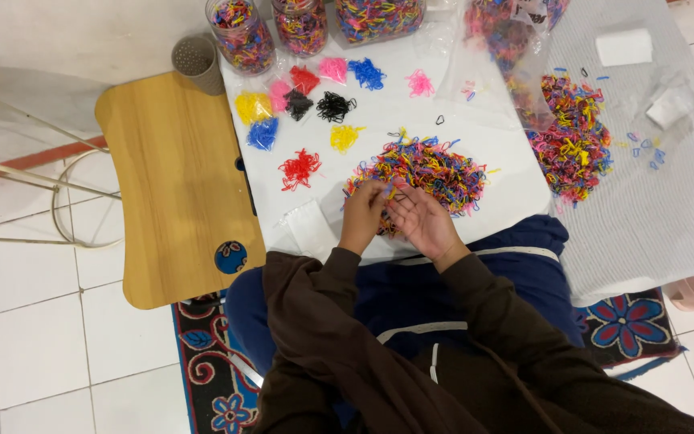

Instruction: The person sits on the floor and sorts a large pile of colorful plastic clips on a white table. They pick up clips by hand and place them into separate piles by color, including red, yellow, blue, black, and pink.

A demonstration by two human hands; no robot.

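A white counter (411,120) over tiled floor carries a mixed heap of tiny elastic bands (427,173). At its 7 o'clock edge, the left hand (361,215) pinches bands while the right hand (421,221) lies palm-up, released, cupping some. Single-colour piles (299,169) sit toward 10 o'clock, seemingly kept separate by colour.

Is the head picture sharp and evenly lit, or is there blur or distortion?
Head view: light is even and soft, with no harsh glare; the mixed band pile is fairly sharp; fingers of the left hand look slightly blurred; tile lines bend near the edges.
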